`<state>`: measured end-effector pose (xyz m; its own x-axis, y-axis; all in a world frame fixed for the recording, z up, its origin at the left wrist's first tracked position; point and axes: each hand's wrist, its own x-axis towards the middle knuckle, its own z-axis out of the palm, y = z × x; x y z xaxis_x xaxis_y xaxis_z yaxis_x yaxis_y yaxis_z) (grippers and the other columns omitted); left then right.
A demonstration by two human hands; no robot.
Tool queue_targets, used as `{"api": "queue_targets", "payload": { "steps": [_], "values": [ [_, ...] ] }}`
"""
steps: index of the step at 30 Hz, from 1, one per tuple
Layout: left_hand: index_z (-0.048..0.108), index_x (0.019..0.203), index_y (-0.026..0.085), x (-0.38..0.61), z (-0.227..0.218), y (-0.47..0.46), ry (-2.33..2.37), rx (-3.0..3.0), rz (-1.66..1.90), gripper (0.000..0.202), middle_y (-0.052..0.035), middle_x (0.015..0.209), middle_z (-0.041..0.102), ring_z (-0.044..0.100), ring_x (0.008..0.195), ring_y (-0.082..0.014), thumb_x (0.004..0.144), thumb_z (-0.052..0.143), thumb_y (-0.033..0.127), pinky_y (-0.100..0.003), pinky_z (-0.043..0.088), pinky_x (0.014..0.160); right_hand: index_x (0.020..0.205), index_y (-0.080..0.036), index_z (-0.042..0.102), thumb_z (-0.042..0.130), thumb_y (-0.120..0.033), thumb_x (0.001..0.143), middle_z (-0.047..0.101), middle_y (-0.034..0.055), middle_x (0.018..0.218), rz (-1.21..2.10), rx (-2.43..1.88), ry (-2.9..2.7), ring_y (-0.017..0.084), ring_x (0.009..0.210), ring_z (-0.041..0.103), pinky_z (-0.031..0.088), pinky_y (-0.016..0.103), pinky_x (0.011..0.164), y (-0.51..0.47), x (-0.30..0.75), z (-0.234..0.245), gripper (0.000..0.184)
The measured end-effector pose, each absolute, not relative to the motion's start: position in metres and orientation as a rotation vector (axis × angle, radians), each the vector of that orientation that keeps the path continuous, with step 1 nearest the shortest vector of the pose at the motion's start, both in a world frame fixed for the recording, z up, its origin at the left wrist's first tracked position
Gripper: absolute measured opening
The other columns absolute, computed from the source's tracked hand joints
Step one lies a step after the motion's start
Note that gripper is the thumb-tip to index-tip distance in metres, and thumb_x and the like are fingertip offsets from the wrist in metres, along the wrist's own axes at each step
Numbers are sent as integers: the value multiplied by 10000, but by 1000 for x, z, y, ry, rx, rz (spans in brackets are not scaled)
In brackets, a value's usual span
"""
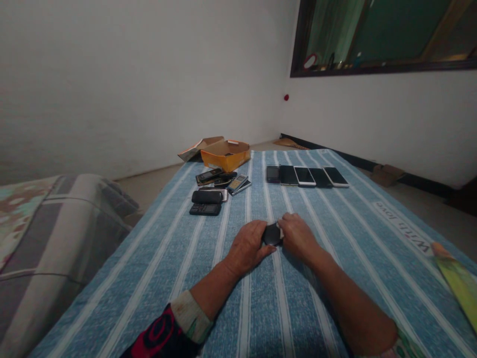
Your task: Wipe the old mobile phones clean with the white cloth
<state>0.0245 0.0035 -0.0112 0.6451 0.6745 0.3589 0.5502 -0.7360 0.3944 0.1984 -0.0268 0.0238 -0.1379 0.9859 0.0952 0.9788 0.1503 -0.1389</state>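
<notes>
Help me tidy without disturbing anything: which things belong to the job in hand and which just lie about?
Likely the job's:
dark object in left hand and right hand
phone pile
smartphone row
orange cardboard box

Probably just lying about:
yellow-green item, right edge
brown cardboard

Two hands hold a small dark thing (272, 234) over a table with a blue striped cloth (130, 283). The left hand (249, 244) has one end, and the right hand (297, 235) has the other, with something pale by its fingers. Past the left hand, old phones (205, 209) lie in a messy bunch, near an open orange box (225, 158). To the right, five flat phones (304, 176) lie in a row. A window (395, 35) is up high.
</notes>
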Motion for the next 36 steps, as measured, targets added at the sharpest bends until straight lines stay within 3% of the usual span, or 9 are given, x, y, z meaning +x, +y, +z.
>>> {"api": "queue_targets", "payload": {
  "steps": [3, 7, 10, 18, 23, 27, 36],
  "values": [
    [507, 1205, 162, 23, -14, 4, 1078, 2634, 716, 500, -163, 1194, 607, 547, 1173, -347, 784, 676, 372, -537, 435, 1013, 998, -112, 675, 541, -113, 838, 630, 132, 993, 87, -1834, -2309, 267, 965, 527, 396, 349, 819, -35, 176, 18, 208],
    [542, 1163, 195, 21, -18, 4, 1112, 2675, 669, 402, -137, 1215, 601, 512, 1226, -331, 776, 629, 256, -522, 394, 1062, 1141, -96, 638, 478, -72, 866, 624, 139, 1106, 96, -1621, -2326, 262, 1046, 511, 393, 372, 919, -45, 159, 4, 319],
    [579, 1100, 196, 22, -17, 4, 1128, 2699, 632, 332, -134, 1228, 594, 505, 1233, -328, 802, 646, 327, -504, 396, 1061, 1195, -114, 619, 448, -29, 861, 611, 139, 1184, 81, -1580, -2295, 247, 1124, 499, 367, 383, 994, -49, 165, -6, 385],
    [597, 1076, 153, 24, -11, 1, 1144, 2693, 599, 440, -154, 1212, 595, 527, 1186, -335, 779, 712, 457, -496, 410, 1023, 1107, -82, 661, 393, -57, 901, 634, 158, 1081, -33, -1773, -2108, 251, 1073, 535, 395, 377, 997, -44, 200, -14, 339],
    [597, 1090, 143, 24, -17, 3, 1146, 2707, 611, 413, -169, 1244, 584, 512, 1213, -336, 827, 650, 456, -501, 390, 1044, 1195, -84, 622, 422, -53, 882, 601, 166, 1233, -73, -1570, -2207, 276, 1227, 474, 321, 439, 1107, -52, 186, -27, 373],
    [599, 1093, 145, 24, -17, 3, 1137, 2730, 629, 379, -167, 1227, 598, 509, 1221, -329, 867, 592, 449, -487, 399, 1041, 1195, -99, 627, 427, -10, 844, 609, 146, 1250, -27, -1468, -2247, 264, 1241, 480, 336, 430, 1113, -59, 175, -30, 414],
    [593, 1102, 135, 24, -9, 2, 1170, 2720, 543, 479, -174, 1254, 586, 517, 1219, -337, 788, 695, 482, -498, 399, 1053, 1166, -83, 665, 419, -12, 850, 646, 151, 1207, -166, -1804, -2024, 267, 1185, 540, 395, 407, 1068, -56, 196, -24, 407]
  ]
}}
